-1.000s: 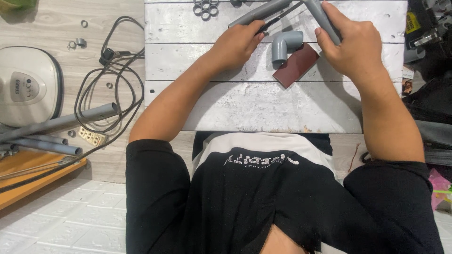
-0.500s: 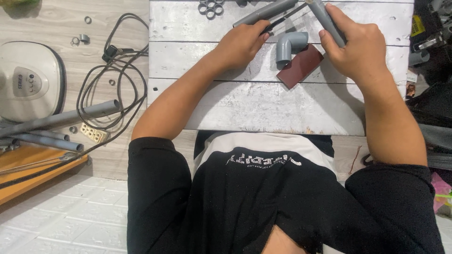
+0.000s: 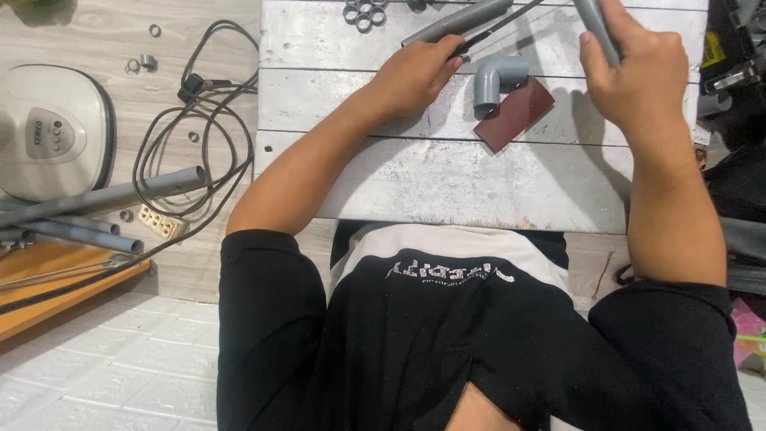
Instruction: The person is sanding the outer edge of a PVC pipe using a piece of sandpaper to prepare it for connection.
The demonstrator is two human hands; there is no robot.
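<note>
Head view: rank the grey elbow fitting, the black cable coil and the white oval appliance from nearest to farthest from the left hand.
1. Grey elbow fitting: on the white board, just to the right of the left hand.
2. Black cable coil: on the floor, off the board's left edge.
3. White oval appliance: farthest, at the left edge of the picture.

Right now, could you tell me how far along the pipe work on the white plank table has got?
Done: several short grey rings lie cut. In hand: the right hand grips a grey plastic pipe; the left hand holds a thin dark tool. Left: the grey elbow fitting sits unjoined beside the reddish-brown sandpaper sheet.
</note>
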